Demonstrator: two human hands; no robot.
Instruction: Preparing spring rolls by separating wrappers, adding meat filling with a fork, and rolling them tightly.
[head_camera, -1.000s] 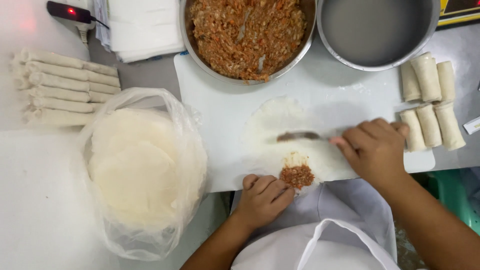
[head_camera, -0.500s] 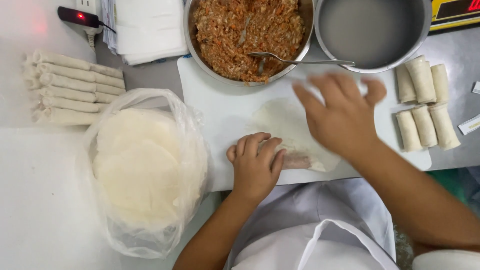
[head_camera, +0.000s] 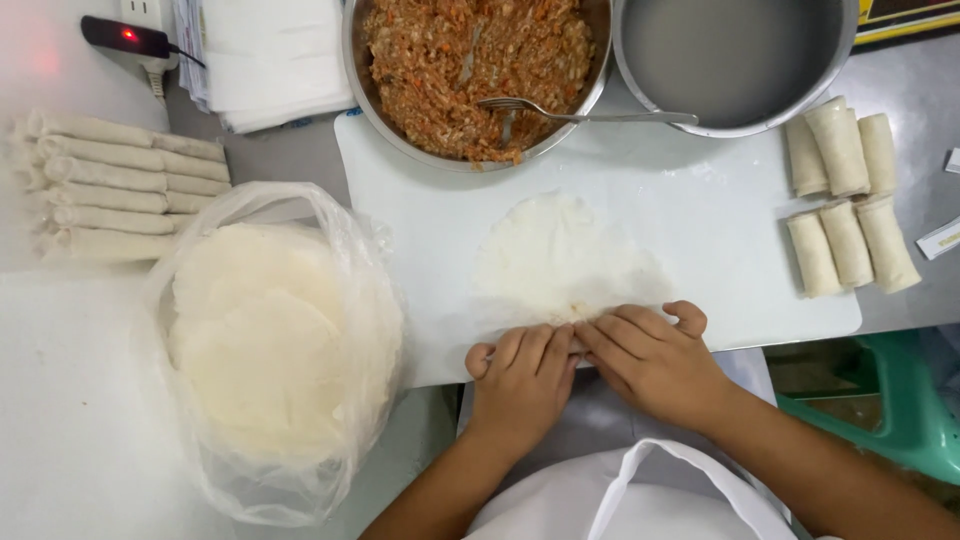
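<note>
Your left hand (head_camera: 522, 382) and right hand (head_camera: 650, 358) both press fingers down on the wrapper (head_camera: 560, 262), gripping its folded near edge on the cutting board (head_camera: 720, 250)

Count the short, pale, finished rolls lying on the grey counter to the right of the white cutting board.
6. Three stand in a back row beside the grey metal bowl, and three lie in a front row nearer the board's right edge. None looks hidden.

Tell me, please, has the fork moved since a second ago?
Yes. The fork was over the wrapper on the white board; it now rests up in the filling bowl.
</note>
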